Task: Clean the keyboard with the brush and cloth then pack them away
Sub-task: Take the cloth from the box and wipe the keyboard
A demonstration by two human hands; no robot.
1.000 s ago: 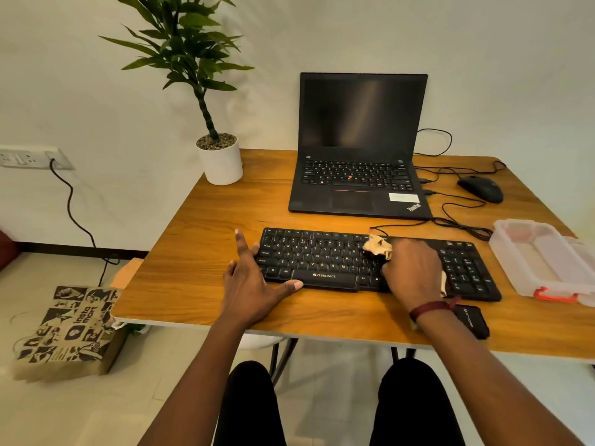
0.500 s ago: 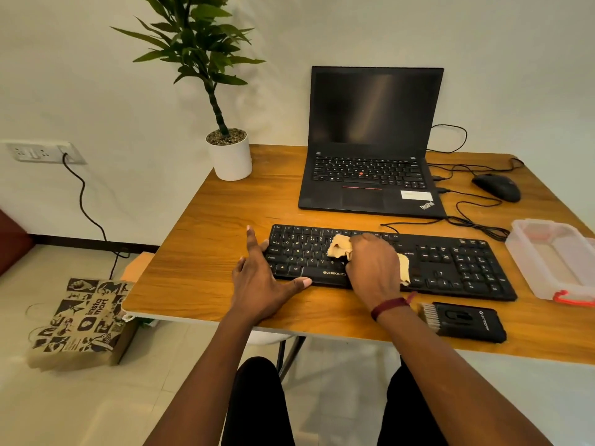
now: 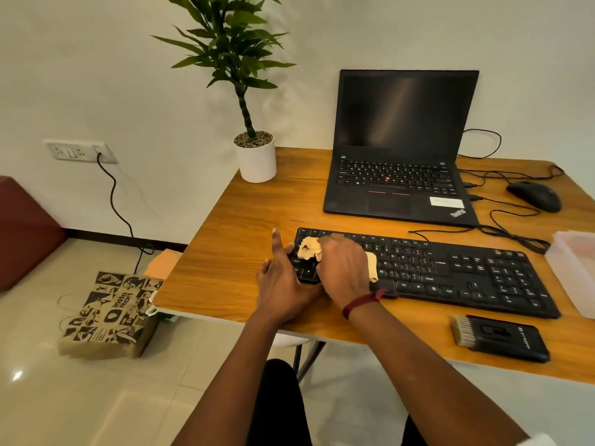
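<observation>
Right hand (image 3: 344, 268) was bunched round the tan cloth (image 3: 309, 247), pressing it on the left end of the black keyboard (image 3: 450, 272), which lay along the desk's (image 3: 241, 226) front edge. Left hand (image 3: 283, 281) had its fingers straight, against the keyboard's left end. Brush (image 3: 499, 338) lay at the front edge, near the keyboard but not touching it. Behind: open laptop (image 3: 399, 156) (palm rest read "ThinkPad"), mouse (image 3: 534, 196) back right, cables (image 3: 515, 233) looping between laptop and keyboard. Clear container (image 3: 576, 268) at the right edge. White plant pot (image 3: 256, 159) at the back left corner. Bare wood left of the hands. Paper bag (image 3: 109, 313) on the floor read "insta mart".
</observation>
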